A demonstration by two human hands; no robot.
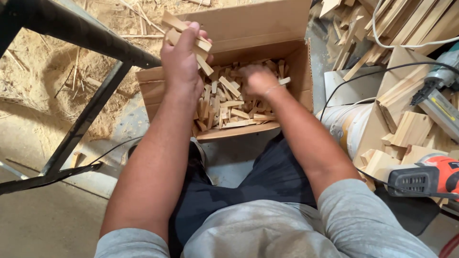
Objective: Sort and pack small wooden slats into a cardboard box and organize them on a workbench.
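I'm looking down into a woodworking shop: sawdust [43, 71] heaped on the floor, offcut wood pieces [229, 102] filling a cardboard box [253, 24], stacked timber strips [382, 19], and an orange power tool [430, 177].

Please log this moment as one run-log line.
left hand: holds wood blocks above box | right hand: in box, among wood pieces, grip unclear

Floor: bare grey concrete [43, 224], dusty, lower left of frame. Upper left: thick spread of sawdust [43, 71] with loose wood slivers. Black metal frame [86, 114] runs diagonally across left side, one bar along the top, a strut angling down. Upper right: heap of cut wood offcuts [382, 24]. Right edge: white cable [406, 45] and black cable [363, 79]. Light even, soft shadows.
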